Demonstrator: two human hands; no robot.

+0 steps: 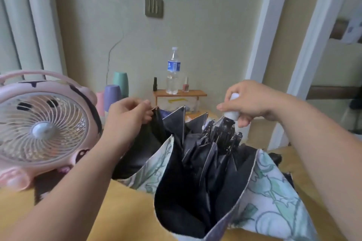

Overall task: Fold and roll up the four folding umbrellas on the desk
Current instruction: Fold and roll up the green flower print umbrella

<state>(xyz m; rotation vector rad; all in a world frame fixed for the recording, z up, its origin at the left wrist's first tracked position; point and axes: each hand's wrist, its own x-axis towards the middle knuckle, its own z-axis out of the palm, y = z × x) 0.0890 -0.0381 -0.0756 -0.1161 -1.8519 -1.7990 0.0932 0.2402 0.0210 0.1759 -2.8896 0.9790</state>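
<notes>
A collapsed folding umbrella (270,197) stands handle-up over the yellow desk (121,213). Its outside is white with a green leaf print, its lining is black, and the loose panels hang in open pleats. My right hand (248,101) grips the white handle (232,113) at the top. My left hand (127,113) pinches the tip of one black panel at the umbrella's far left edge and holds it up. The metal ribs (223,135) show bunched under the handle. Other umbrellas are not clearly visible.
A pink desk fan (43,129) stands at the left, close to my left forearm. At the back are pastel cups (113,96) and a small wooden shelf (180,94) with a water bottle (173,70) and nail polish bottles. A door frame rises at the right.
</notes>
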